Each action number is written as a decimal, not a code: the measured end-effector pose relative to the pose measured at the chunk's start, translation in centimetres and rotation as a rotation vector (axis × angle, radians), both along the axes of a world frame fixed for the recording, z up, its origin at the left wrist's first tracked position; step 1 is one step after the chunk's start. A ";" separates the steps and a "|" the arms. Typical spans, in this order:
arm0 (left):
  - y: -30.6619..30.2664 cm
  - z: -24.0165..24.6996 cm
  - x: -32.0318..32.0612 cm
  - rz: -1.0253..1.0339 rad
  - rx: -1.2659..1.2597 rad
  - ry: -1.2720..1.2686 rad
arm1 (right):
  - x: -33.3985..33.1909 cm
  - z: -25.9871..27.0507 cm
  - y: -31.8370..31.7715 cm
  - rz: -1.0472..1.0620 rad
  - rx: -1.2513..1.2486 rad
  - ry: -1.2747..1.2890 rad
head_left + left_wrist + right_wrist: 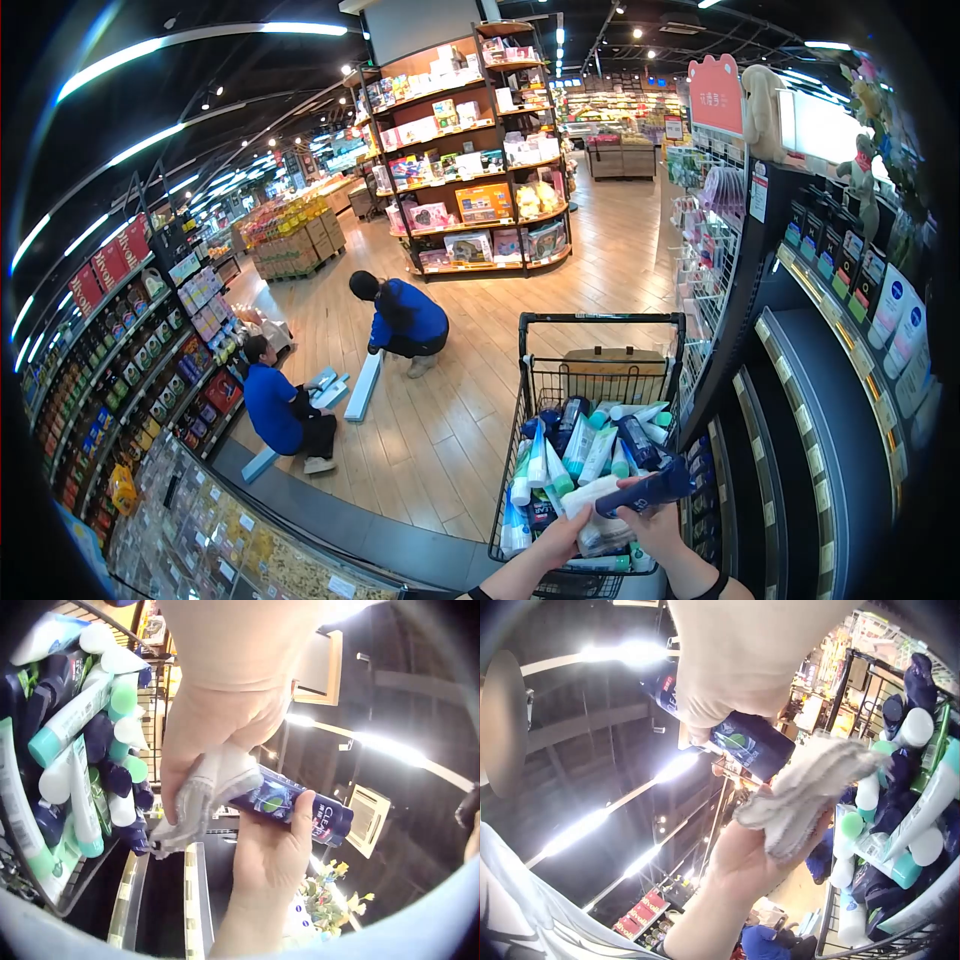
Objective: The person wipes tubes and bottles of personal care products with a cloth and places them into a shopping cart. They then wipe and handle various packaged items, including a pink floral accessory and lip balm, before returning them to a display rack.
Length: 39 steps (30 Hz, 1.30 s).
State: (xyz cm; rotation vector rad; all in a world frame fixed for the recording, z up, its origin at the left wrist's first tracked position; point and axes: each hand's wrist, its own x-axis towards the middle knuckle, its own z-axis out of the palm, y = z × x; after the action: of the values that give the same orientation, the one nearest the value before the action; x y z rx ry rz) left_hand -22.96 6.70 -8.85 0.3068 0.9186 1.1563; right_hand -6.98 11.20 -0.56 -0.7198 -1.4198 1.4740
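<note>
Above the cart, the right hand (655, 530) (735, 682) grips a dark blue bottle (645, 488) (281, 801) (746, 742) labelled CLEAR. The left hand (560, 538) (225, 720) (742, 859) holds a bunched whitish cloth (600, 512) (210, 787) (810, 795) beside the bottle; in the left wrist view the cloth meets one end of it. Below both hands, the black wire cart (522, 400) holds many tubes and bottles in white, teal, green and dark blue.
Dark shelves (800, 400) stand on the right, with boxes and white tubes (895, 320) on the upper one. Two people in blue (275, 405) are low on the wooden floor (430, 440) at left, near pale blue strips (363, 388). A curved display shelf (470, 150) stands ahead.
</note>
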 end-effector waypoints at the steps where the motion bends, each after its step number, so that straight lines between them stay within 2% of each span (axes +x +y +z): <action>1: -0.2 1.3 0.1 -0.022 -0.035 -0.088 | -0.2 -0.2 0.2 0.014 0.078 0.003; 2: -0.3 2.0 0.1 -0.044 -0.071 -0.176 | -0.3 -0.6 0.3 0.029 0.155 0.005; 5: 0.0 0.7 -0.3 -0.045 -0.076 -0.132 | -0.3 -1.6 0.5 0.051 0.152 -0.056; 10: -0.2 2.3 -1.6 0.041 -0.068 -0.114 | 0.2 -4.0 1.3 -0.034 0.128 -0.168; 11: -0.1 2.3 -1.8 0.081 -0.024 -0.091 | -0.1 -4.2 1.2 -0.105 0.039 -0.049; 13: 0.2 2.4 -2.0 0.213 0.068 -0.001 | 0.0 -2.9 1.5 -0.074 -0.037 -0.053; 14: 0.2 2.6 -2.0 0.214 0.067 -0.001 | 0.1 -2.6 1.5 -0.045 -0.112 -0.058; 15: 0.2 3.4 -1.9 0.246 0.132 0.205 | 0.3 -3.6 2.0 -0.031 -0.119 -0.170; 16: 0.3 4.1 -1.8 0.278 0.198 0.411 | 0.4 -4.2 2.1 -0.029 -0.116 -0.171; 17: 0.3 4.7 -1.5 0.280 0.198 0.411 | 0.2 -4.5 2.1 0.000 -0.204 -0.162; 19: 0.5 5.6 -0.6 0.197 0.456 0.688 | -0.4 -4.3 1.6 0.028 -0.295 -0.152; 20: 0.9 6.1 -0.2 0.196 0.456 0.689 | -0.8 -4.0 1.4 0.079 -0.398 -0.086; 22: 1.8 6.8 0.6 0.175 0.982 1.565 | -1.4 -3.6 1.1 0.183 -0.602 0.049; 24: 1.8 5.8 1.4 0.112 0.987 1.566 | -1.5 -4.3 1.3 0.183 -0.522 -0.001; 26: 1.8 5.5 1.7 0.051 0.992 1.566 | -0.8 -1.8 1.0 0.217 -0.660 0.123; 28: 1.3 6.0 2.0 -0.063 1.031 1.588 | -0.3 -0.1 1.0 0.244 -0.725 0.073; 30: 1.2 6.5 1.9 -0.087 0.999 1.639 | -0.2 0.0 0.9 0.180 -0.646 -0.004; 32: 1.4 6.7 1.7 -0.113 0.921 1.776 | -0.2 -1.9 1.0 0.194 -0.593 0.046; 34: 1.7 7.0 1.2 -0.080 0.887 1.811 | -0.4 -3.1 0.8 0.239 -0.628 -0.046; 35: 1.9 7.1 0.8 -0.045 0.851 1.847 | 0.5 -3.8 1.2 0.394 -0.750 -0.069; 36: 2.1 6.8 0.5 -0.045 0.853 1.848 | 0.9 -4.8 1.3 0.393 -0.748 -0.067; 38: 2.5 6.3 -0.1 0.113 0.776 1.483 | 1.3 -6.4 1.4 0.468 -0.698 -0.215; 39: 2.5 6.9 0.3 0.250 0.750 1.367 | 0.9 -3.2 0.3 0.320 -0.682 -0.236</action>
State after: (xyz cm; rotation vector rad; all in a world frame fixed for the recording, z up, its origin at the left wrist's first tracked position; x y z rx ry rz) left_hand -22.62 9.18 -1.94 1.7790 1.6669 1.4546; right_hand -6.04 11.52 -3.72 -1.1479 -1.2306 2.2289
